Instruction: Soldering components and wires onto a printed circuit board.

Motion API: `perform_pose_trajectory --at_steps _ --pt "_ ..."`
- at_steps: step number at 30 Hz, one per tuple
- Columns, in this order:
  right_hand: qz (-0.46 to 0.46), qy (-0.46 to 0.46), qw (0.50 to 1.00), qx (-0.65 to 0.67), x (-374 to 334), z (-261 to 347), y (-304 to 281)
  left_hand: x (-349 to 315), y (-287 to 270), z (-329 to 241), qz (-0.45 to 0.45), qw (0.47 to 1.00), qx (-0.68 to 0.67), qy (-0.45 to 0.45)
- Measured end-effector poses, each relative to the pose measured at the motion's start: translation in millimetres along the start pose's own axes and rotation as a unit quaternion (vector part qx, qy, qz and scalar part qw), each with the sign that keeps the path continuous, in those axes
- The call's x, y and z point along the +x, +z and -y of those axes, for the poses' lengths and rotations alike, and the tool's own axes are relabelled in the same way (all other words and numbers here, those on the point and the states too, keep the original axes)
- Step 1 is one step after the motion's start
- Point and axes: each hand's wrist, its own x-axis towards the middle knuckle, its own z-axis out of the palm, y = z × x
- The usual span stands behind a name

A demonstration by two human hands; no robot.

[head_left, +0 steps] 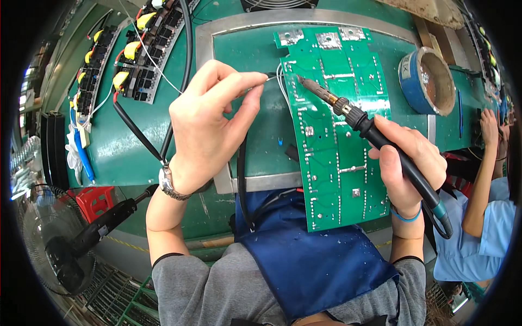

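A green circuit board stretches from the bench toward my blue apron, its side with rows of solder joints facing up. My right hand is closed round the black handle of a soldering iron. The iron's tip touches or hovers just over the board's upper left edge; I cannot tell which. Left of that edge, my left hand pinches a thin solder wire between thumb and forefinger. The wire runs down from the upper left into this hand. Pale wires loop out at the board's left edge.
A blue round tub stands right of the board. A metal frame lies on the green bench. Board assemblies with yellow parts and black cables are at left. A fan stands lower left; a co-worker's arm is at right.
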Motion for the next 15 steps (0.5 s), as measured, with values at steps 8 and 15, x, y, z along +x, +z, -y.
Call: perform_pose_trajectory --at_steps 8,15 --pt "0.014 0.005 1.000 0.001 14.9 -7.4 12.5 5.3 11.1 17.4 0.010 1.000 -0.018 0.007" --pt "0.022 -0.047 0.999 -0.017 13.8 -7.7 10.3 3.0 12.3 19.6 0.011 1.000 -0.026 -0.001"
